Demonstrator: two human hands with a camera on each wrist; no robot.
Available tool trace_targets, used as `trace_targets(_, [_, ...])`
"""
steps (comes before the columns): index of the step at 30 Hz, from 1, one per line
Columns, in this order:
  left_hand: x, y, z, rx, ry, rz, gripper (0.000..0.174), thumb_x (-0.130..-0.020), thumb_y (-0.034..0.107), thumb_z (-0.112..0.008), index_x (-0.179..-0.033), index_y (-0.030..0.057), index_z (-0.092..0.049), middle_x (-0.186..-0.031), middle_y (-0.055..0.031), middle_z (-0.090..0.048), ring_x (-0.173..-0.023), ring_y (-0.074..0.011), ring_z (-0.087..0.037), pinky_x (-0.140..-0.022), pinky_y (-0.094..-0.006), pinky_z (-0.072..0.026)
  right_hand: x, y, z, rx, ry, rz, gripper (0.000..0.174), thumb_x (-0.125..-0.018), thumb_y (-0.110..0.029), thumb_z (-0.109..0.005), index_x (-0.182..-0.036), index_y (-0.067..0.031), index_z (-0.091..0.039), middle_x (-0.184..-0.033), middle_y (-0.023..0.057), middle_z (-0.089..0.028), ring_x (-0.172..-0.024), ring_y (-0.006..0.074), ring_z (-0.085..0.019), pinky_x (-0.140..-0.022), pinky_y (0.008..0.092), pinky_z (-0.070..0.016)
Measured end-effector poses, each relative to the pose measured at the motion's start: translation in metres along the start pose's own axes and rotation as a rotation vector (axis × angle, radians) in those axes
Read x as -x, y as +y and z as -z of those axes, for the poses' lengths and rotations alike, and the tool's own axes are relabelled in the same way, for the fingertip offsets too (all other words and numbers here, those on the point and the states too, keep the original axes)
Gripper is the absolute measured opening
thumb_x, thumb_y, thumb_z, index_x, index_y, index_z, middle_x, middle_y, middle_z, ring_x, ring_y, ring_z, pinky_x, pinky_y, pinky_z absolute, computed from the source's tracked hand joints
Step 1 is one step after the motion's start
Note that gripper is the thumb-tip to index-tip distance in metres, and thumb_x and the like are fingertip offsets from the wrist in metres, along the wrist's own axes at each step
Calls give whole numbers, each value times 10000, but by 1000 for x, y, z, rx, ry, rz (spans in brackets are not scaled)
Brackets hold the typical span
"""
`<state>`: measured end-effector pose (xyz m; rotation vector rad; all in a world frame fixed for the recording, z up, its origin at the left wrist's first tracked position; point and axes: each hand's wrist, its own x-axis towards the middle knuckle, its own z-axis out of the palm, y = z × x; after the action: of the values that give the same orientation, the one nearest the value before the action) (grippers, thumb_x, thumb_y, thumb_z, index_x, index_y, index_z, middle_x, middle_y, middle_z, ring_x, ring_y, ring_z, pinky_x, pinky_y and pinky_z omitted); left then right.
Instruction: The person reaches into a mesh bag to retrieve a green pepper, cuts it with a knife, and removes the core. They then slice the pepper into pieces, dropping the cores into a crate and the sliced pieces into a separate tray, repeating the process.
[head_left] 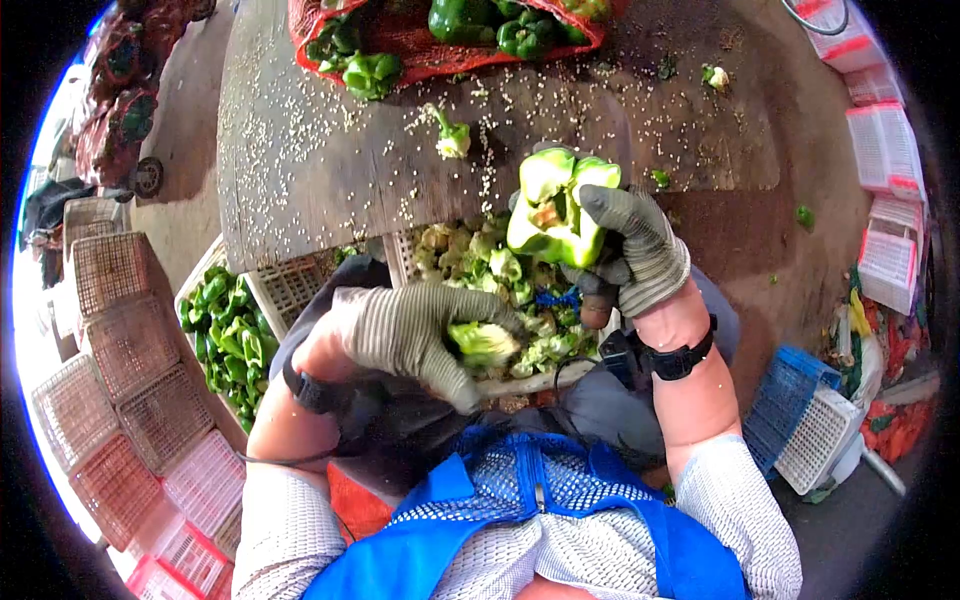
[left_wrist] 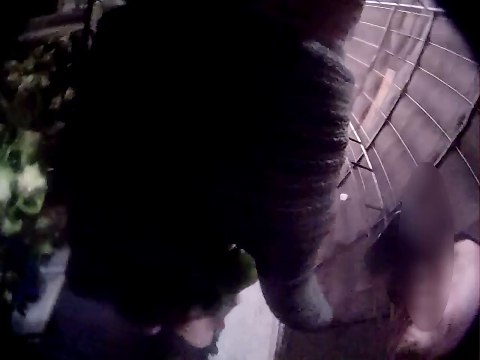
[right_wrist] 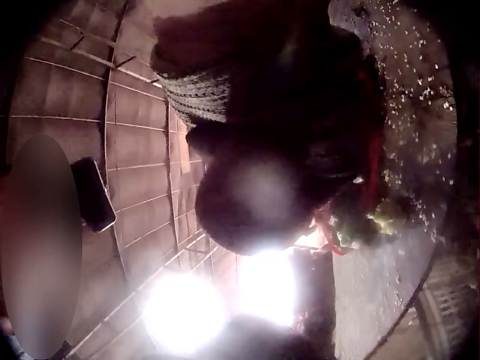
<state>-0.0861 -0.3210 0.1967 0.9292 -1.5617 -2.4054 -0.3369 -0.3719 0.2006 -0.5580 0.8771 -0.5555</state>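
In the head view, my gloved right hand [head_left: 645,245] holds up a hollowed light-green bell pepper [head_left: 560,215], its cut opening facing me. A brown rounded end [head_left: 597,310] sticks out below that hand. My gloved left hand [head_left: 415,330] holds a pale green pepper core [head_left: 485,343], blurred, between thumb and fingers. Underneath both hands lies a crate [head_left: 400,262] of pepper cores and scraps [head_left: 450,250]. The left wrist view is mostly the dark glove [left_wrist: 300,172]; the right wrist view shows the other glove [right_wrist: 196,97] in shadow.
Ahead is a wooden board [head_left: 320,180] strewn with seeds, with a loose pepper core [head_left: 453,138] on it. A red mesh sack [head_left: 450,65] of green peppers lies at its far edge. Cut peppers [head_left: 230,340] fill a crate at left. Stacked crates [head_left: 115,345] stand farther left.
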Motion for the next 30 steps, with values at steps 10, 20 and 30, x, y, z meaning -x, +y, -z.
trace_targets(10, [-16, -30, 16, -855, 617, -778, 493, -691, 178, -821, -1138, 106, -624, -1407, -222, -494, -1310, -424, -456, -1071, -485, -385, 3, 43, -34, -129, -51, -51, 583, -886, -531, -652, -1255, -92, -546, -906, 5, -645, -583, 69, -564, -424, 183, -406])
trace_targets(20, [61, -36, -82, 421, 948, -396, 471, -788, 67, -795, -1190, 30, -551, -1067, -45, -627, -975, -166, -618, -844, -303, -537, 49, 85, -57, 545, 77, 321, 269, -955, -192, -590, -1162, -26, -635, -831, 73, -699, -672, 105, -588, -618, 296, -486])
trace_targets(30, [48, -18, -133, -383, 818, -252, 258, -782, -98, -723, -1003, -25, -613, -1108, -51, -532, -996, -168, -605, -869, -299, -553, 71, 134, -45, 987, 160, 676, 323, -886, -169, -569, -1192, -72, -598, -980, 201, -675, -875, 350, -662, -748, 412, -528])
